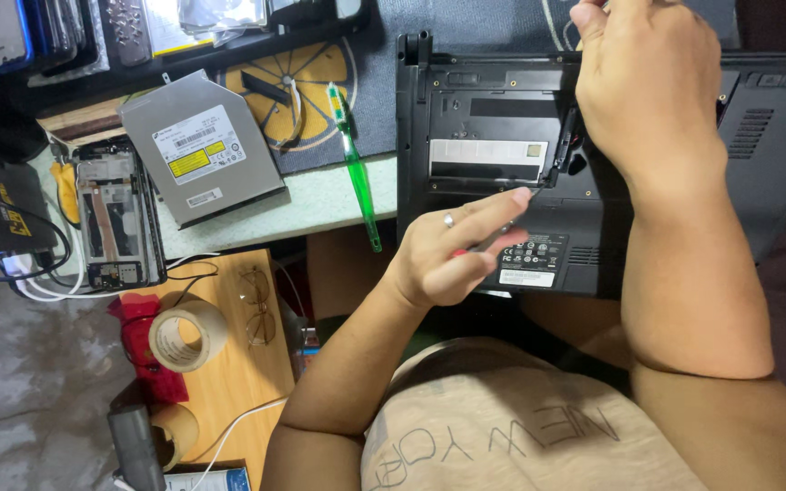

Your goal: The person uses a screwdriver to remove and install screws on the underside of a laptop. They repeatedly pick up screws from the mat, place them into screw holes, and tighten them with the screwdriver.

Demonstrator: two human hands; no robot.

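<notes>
A black laptop [593, 145] lies upside down on the mat, its bottom panel facing me with an open bay. My left hand [461, 250] grips a thin tool with a red handle, tip pointing at the bay's right edge near a small black part [564, 145]. A ring sits on one finger. My right hand [652, 86] rests on the laptop's upper middle, fingers curled over the rear edge; I cannot tell whether it holds anything.
A silver optical drive [200, 150] lies left of the laptop, with a green-handled tool [354, 164] beside it. An opened phone [113, 214], cables, a tape roll [188, 335] and spectacles [255, 305] occupy the wooden stand at lower left.
</notes>
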